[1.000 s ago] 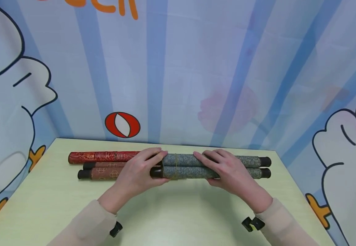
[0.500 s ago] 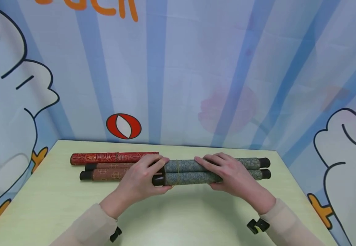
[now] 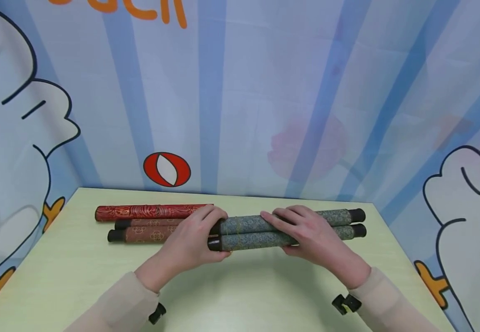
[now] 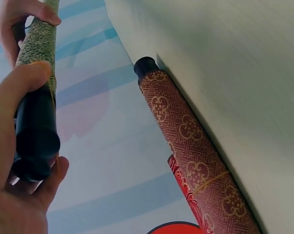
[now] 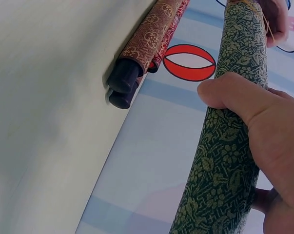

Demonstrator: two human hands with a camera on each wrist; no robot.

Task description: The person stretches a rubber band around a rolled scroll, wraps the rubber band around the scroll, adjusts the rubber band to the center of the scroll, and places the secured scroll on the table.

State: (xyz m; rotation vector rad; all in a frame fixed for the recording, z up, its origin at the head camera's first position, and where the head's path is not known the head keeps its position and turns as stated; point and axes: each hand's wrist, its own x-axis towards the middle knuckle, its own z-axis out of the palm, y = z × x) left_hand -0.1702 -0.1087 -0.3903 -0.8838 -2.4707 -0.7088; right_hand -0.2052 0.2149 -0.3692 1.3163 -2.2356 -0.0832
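A green patterned hanging scroll (image 3: 250,240), rolled from both ends into two parallel rolls with black end knobs, is held above the table by both hands. My left hand (image 3: 190,235) grips its left end, thumb on the near side and fingers over the far side. Farther right, my right hand (image 3: 308,235) grips the rolls, its thumb (image 5: 225,90) pressed against the patterned cloth. A thin yellowish band circles the scroll near the left hand. Behind the left hand, a reddish-brown scroll (image 3: 146,234) with black knobs lies on the table, partly hidden.
A red patterned scroll (image 3: 148,212) lies behind the brown one, parallel to it, near the table's back edge. The pale table (image 3: 69,276) meets a striped cartoon backdrop (image 3: 244,115) at the back and sides.
The green scroll's left end has come nearer to me and slightly right, so the scroll now slants. Most recently its right end has risen a little. Both hands keep their grip.
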